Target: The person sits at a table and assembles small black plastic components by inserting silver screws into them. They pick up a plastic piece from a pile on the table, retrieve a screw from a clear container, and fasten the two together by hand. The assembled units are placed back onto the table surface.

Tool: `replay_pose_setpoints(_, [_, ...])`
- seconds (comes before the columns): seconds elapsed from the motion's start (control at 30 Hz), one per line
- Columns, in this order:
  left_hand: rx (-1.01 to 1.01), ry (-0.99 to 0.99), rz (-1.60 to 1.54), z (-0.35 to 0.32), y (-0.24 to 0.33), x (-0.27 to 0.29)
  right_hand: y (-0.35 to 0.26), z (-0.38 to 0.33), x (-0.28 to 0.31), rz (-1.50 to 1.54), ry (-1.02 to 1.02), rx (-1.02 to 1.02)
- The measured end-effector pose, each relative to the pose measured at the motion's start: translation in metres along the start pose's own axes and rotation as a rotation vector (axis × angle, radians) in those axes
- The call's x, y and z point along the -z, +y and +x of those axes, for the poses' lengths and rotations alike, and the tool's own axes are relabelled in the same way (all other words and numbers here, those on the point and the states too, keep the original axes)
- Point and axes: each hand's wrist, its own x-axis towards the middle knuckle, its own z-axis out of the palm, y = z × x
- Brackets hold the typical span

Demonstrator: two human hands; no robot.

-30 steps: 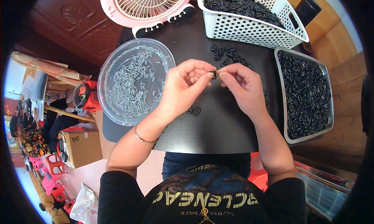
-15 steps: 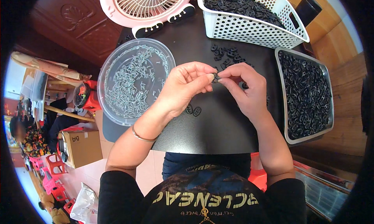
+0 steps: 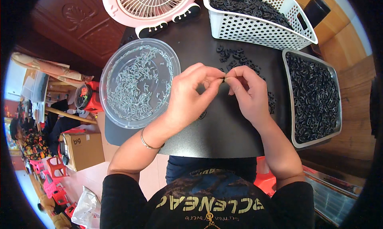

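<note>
Over the middle of the dark table, my left hand (image 3: 190,94) and my right hand (image 3: 250,92) meet fingertip to fingertip. Both are closed in a pinch on one small black plastic piece (image 3: 224,80), mostly covered by the fingers. Just beyond my hands lie loose black pieces (image 3: 236,55), and a few more show beside my right wrist. Part of an oval black piece (image 3: 202,115) peeks out by my left wrist. To the left, a round clear tub (image 3: 104,94) holds many small silvery metal pins (image 3: 133,87).
A metal tray (image 3: 295,138) full of black oval pieces stands at the right. The white perforated basket (image 3: 255,31) at the back holds more black pieces. A pink fan (image 3: 131,14) sits at the back left. Beyond the table are a cardboard box (image 3: 84,149) and another person (image 3: 34,143).
My fingertips have turned the small black piece so that less of it shows. My left hand has shifted slightly right, now covering most of the oval pieces on the table.
</note>
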Motion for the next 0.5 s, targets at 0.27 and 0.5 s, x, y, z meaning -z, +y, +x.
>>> replay_pose_setpoints(0.27, [0.334, 0.039, -0.608, 0.002, 0.002, -0.003, -0.005, 0.002, 0.002, 0.232, -0.058, -0.129])
replay_pose_setpoints(0.5, [0.452, -0.028, -0.793, 0.004, -0.006, -0.001, -0.006, 0.004, 0.008, 0.377, -0.074, -0.167])
